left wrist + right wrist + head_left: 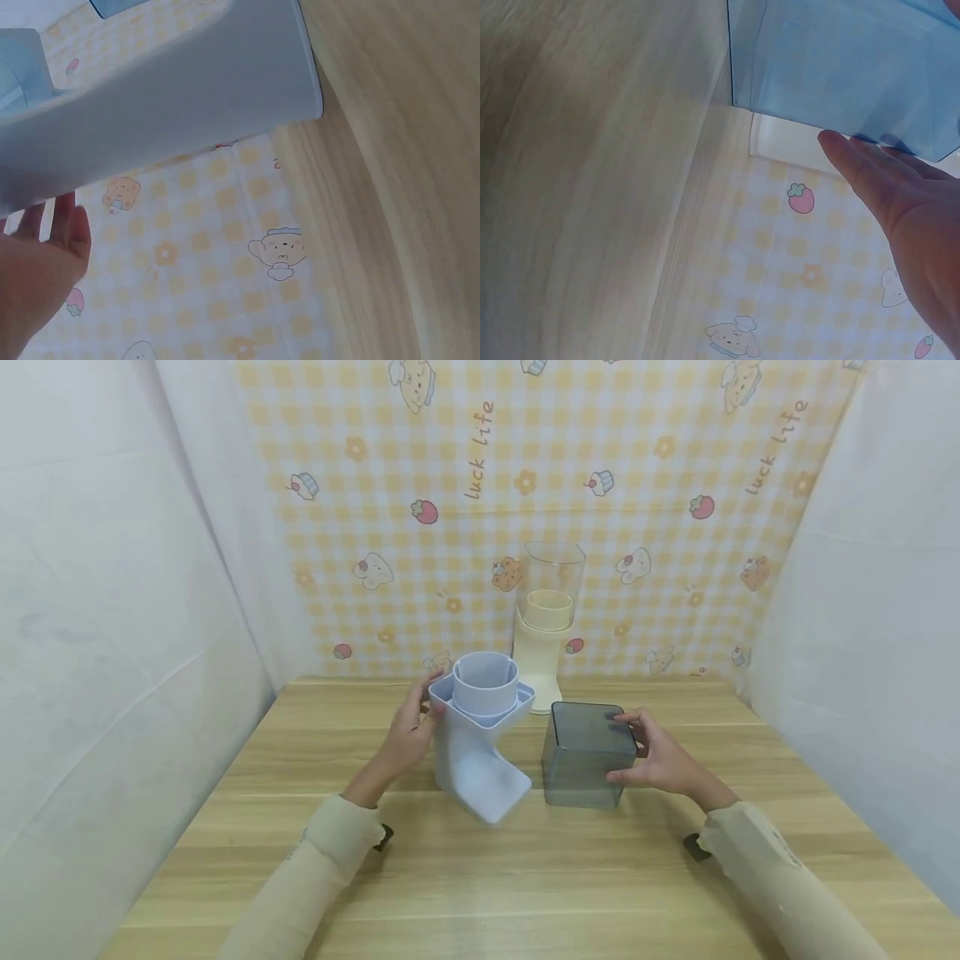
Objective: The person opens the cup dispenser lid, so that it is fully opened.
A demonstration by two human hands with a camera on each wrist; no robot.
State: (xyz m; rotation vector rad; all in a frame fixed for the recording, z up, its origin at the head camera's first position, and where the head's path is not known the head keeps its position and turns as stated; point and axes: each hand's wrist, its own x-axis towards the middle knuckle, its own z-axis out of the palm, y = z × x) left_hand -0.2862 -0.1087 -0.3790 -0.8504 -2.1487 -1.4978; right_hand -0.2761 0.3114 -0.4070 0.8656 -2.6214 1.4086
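A light-blue plastic dispenser stand (468,752), with a round collar (486,687) in its square top and a tray-like foot, is left of the middle in the head view. My left hand (412,722) grips its upper left side; in the left wrist view the stand's smooth side (187,97) partly covers the fingers. To the right, a see-through grey square container (581,768) has my right hand (660,756) at its right side, thumb in front and fingers around the upper edge. In the right wrist view those fingers (855,161) touch the container's wall (840,67).
A cream dispenser stand (536,664) with a clear container (555,568) on top stands behind, against the checked backdrop cloth (420,460). White cloth walls (97,610) (847,552) flank the wooden table (525,893).
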